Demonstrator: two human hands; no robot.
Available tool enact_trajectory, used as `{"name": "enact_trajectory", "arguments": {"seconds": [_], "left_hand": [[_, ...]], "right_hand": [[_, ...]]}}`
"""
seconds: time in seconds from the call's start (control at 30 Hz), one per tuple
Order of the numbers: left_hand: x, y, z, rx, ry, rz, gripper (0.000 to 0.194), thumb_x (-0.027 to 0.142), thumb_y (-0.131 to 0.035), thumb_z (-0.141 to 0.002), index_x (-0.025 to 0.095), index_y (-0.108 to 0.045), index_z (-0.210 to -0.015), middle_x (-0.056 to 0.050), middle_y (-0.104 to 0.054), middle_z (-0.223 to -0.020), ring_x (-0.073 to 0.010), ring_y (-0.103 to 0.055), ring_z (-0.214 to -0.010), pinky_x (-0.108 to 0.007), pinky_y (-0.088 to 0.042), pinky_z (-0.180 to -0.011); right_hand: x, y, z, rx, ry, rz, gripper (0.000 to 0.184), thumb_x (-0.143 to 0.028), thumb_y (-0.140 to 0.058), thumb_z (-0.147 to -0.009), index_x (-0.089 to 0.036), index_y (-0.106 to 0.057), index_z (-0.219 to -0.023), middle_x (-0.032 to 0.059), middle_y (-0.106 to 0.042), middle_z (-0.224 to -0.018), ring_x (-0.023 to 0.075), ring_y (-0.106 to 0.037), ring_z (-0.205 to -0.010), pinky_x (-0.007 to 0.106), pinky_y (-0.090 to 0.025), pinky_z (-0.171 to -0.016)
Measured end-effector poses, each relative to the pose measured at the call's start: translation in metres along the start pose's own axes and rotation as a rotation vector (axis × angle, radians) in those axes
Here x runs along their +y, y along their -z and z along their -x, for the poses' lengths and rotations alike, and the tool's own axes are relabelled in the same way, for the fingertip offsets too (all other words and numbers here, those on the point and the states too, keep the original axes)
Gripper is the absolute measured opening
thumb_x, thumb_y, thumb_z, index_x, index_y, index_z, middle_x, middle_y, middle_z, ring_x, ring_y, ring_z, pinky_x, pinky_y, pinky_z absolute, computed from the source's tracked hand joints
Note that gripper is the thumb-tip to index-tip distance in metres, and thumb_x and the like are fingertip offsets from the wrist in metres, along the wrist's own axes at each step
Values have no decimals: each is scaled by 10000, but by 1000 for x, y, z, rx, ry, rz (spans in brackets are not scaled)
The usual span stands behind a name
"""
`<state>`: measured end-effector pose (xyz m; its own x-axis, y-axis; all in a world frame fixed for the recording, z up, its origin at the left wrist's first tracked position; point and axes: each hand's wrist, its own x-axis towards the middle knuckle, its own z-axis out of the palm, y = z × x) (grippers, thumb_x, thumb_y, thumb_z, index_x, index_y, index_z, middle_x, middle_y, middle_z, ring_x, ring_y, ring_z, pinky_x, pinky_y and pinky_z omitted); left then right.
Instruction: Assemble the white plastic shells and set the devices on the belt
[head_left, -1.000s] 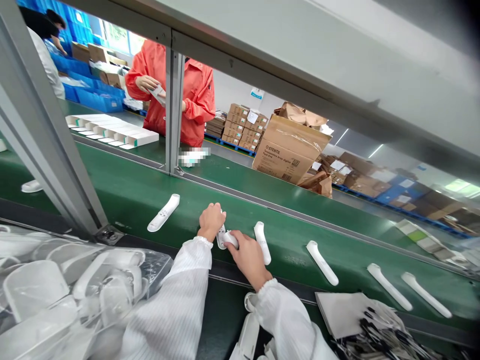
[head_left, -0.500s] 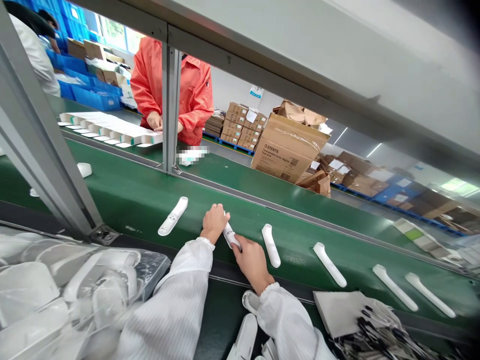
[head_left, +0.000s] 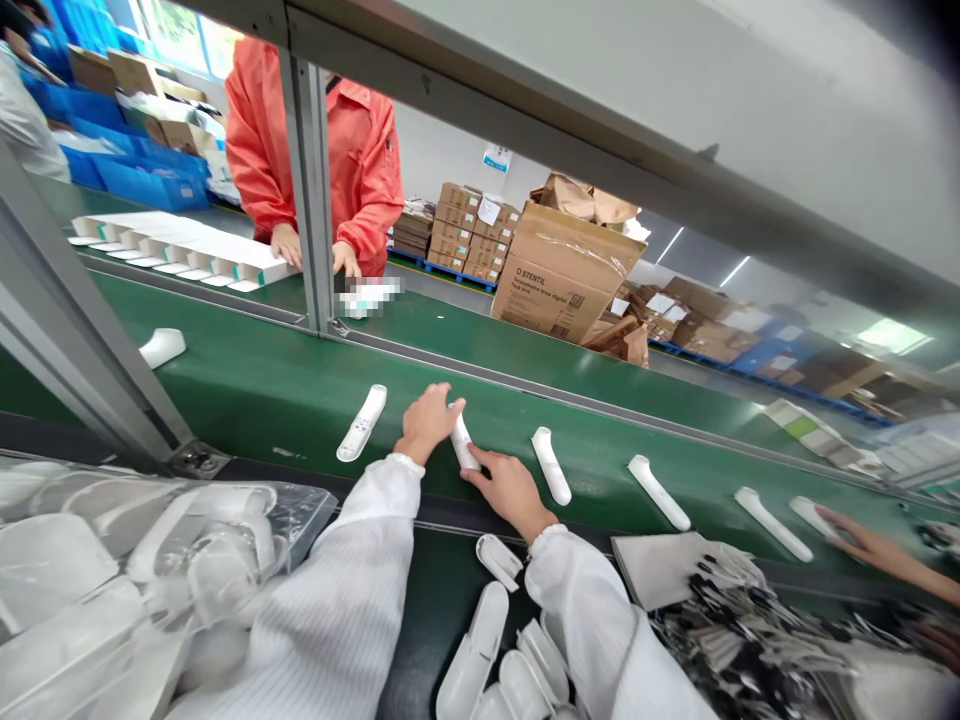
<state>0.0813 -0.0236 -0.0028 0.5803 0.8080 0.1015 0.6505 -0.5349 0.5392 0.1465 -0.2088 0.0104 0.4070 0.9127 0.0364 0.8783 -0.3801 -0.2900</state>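
Both my hands rest on a white thermometer-shaped casing (head_left: 463,441) lying on the green conveyor belt (head_left: 262,385). My left hand (head_left: 426,420) touches its far end with fingers curled. My right hand (head_left: 510,487) pinches its near end with thumb and forefinger. Another white casing (head_left: 362,423) lies to the left on the belt, and a row of more casings (head_left: 551,465) runs off to the right.
A clear bag of white parts (head_left: 135,560) sits at lower left. Loose white shells (head_left: 495,660) lie below my arms, with black-and-grey items (head_left: 750,640) at lower right. Another person's hand (head_left: 870,545) reaches a casing at right. A person in orange (head_left: 352,170) stands opposite, beside white boxes (head_left: 180,255).
My hands have set the casing flat on the belt and turned it lengthwise. The view shifted left and down. Another person's hand entered at right. The person in orange lowered both hands.
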Motion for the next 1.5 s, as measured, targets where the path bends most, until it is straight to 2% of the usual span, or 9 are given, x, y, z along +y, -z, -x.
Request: {"name": "enact_trajectory", "arguments": {"seconds": [0.1, 0.2, 0.37, 0.6, 0.73, 0.93, 1.17, 1.3, 1.5], "left_hand": [[-20, 32, -4, 193, 89, -14, 578, 536, -417, -944, 217, -407, -1426, -138, -476, -1414, -297, -496, -1250, -381, -452, -977], [-39, 50, -8, 208, 279, -80, 572, 506, -477, -917, 201, -428, -1398, -167, -463, -1397, -345, -420, -1289, -446, -454, -979], [-47, 36, -8, -47, 323, -130, 364, 364, -525, -902, 252, -563, -1246, -135, -529, -1308, -327, -498, -1208, -427, -484, -918], [-45, 29, -13, -85, 286, -80, 309, 396, -554, -862, 244, -642, -1116, -105, -621, -1215, -270, -622, -1045, -336, -509, -815], [-41, 29, -11, -97, 275, -22, 319, 422, -569, -838, 252, -662, -1092, -98, -646, -1187, -259, -648, -996, -321, -514, -795], [-37, 25, -8, -108, 225, 18, 288, 438, -562, -828, 250, -671, -1017, -88, -681, -1126, -261, -660, -967, -323, -516, -776], [-34, 18, -9, -102, 210, 15, 324, 479, -587, -816, 242, -669, -1022, -89, -692, -1093, -269, -663, -963, -336, -514, -777], [-33, 12, -10, -96, 176, 11, 335, 506, -585, -813, 244, -663, -1007, -83, -693, -1084, -249, -664, -947, -311, -506, -772], [-28, 6, -11, -116, 136, 18, 319, 504, -587, -808, 238, -658, -968, -74, -696, -1058, -249, -662, -922, -315, -504, -760]], "right_hand": [[14, 20, 28, -30, 87, -231, 352, -363, -560, -947, -267, -653, -1273, 32, -743, -1028, 186, -675, -846, 277, -493, -784], [18, 36, 53, -229, 214, -347, 297, -323, -598, -912, -280, -706, -1185, 4, -730, -1050, 151, -642, -763, 252, -486, -722], [12, 37, 66, -298, 245, -258, 233, -199, -564, -881, -257, -762, -989, 4, -717, -950, 131, -613, -715, 229, -455, -671], [16, 42, 61, -304, 141, -333, 329, -136, -478, -873, -227, -700, -1098, -31, -651, -719, 106, -517, -541, 223, -415, -571], [23, 45, 61, -426, 135, -564, 452, -118, -464, -852, -283, -679, -1214, 10, -645, -1017, 87, -582, -623, 231, -498, -628], [33, 57, 58, -611, 94, -914, 292, -280, -662, -816, -244, -738, -1096, 55, -606, -1246, 157, -669, -858, 302, -555, -819], [18, 34, 24, -210, 4, -661, 208, -272, -575, -880, -201, -741, -984, 22, -738, -850, 177, -687, -743, 297, -554, -742], [5, 15, 7, -1, 96, -434, 365, -85, -438, -854, -218, -765, -946, 25, -751, -943, 179, -688, -861, 318, -529, -860], [22, 25, 34, -209, 327, -408, 545, 15, -373, -784, -246, -760, -1064, 34, -711, -1142, 188, -652, -1059, 335, -487, -974]]}}
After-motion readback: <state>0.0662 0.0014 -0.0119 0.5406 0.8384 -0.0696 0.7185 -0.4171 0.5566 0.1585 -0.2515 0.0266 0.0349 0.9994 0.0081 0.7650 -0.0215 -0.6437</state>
